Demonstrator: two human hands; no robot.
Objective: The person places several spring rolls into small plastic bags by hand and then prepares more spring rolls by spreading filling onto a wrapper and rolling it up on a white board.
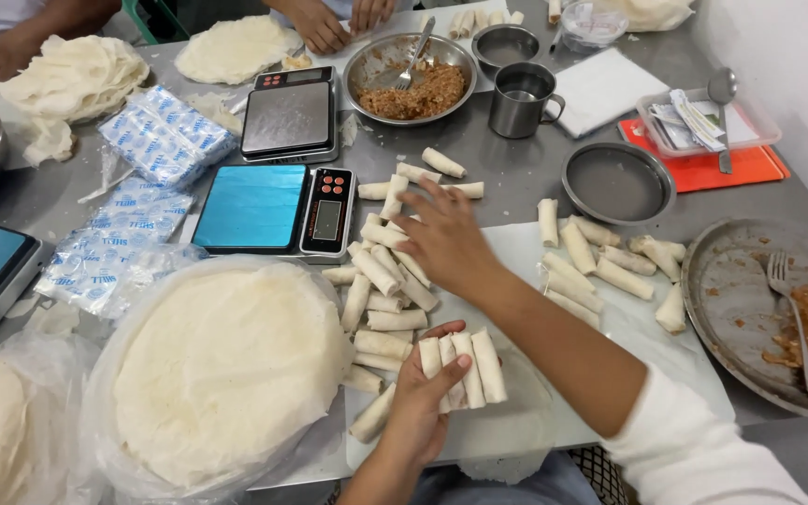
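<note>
Rolls in hand, more being gathered from the pile.

Nearest, the left hand (420, 404) cups a bundle of four rolled spring rolls (463, 368), fingers curled snugly round them just above the white board (526, 425). Left of it sits the round stack of wrappers (222, 369) in clear plastic. Further out, the right hand (443, 241) lies flat with fingers spread over the loose pile of rolls (381, 299), touching them, gripping none. Beyond is the blue-topped scale (273, 208); right, a metal plate (755, 309) with filling and fork. Farthest, a metal bowl of filling (411, 79) and another person's hands (339, 21).
</note>
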